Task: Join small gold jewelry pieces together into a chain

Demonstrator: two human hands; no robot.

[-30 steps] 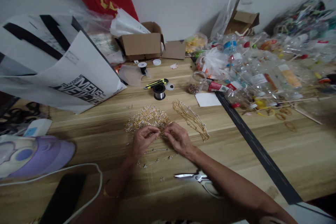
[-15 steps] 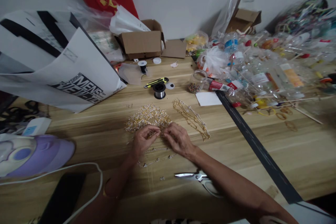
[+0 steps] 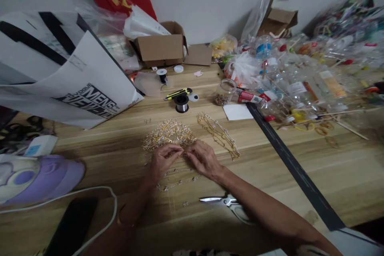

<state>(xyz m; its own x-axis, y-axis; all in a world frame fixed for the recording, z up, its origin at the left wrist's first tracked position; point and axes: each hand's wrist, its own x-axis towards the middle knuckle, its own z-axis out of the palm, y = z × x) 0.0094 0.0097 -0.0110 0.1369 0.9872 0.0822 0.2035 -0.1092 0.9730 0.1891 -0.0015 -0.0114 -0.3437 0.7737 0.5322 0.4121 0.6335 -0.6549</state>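
Fine beaded chain lies just short of two close fingertip pinches

Nearest, the scissors (image 3: pixel 228 201) lie on the wood-grain tabletop (image 3: pixel 264 160), their handles beside the right forearm. To their left and a little beyond, the silver-toned beaded chain (image 3: pixel 180 183) rests on the wood in two loose rows; whether these join is hard to see. It should be very light and limp, folding at any link; the smooth metal may slip, and the thin links could snarl or bend. A bead or an end link is probably the surest place to pinch.

Beyond it, the left hand (image 3: pixel 162 162) and right hand (image 3: pixel 205 160) meet almost tip to tip at the near edge of the heap of gold and silver chain pieces (image 3: pixel 169 132). Each angles inward, back of the hand upward, thumb against fingertips. Both grips are closed at the tips; any piece between them is too small to make out.

Farther right, several gold and silver chains (image 3: pixel 218 135) lie side by side, and the wire spool (image 3: pixel 182 106) stands beyond the heap
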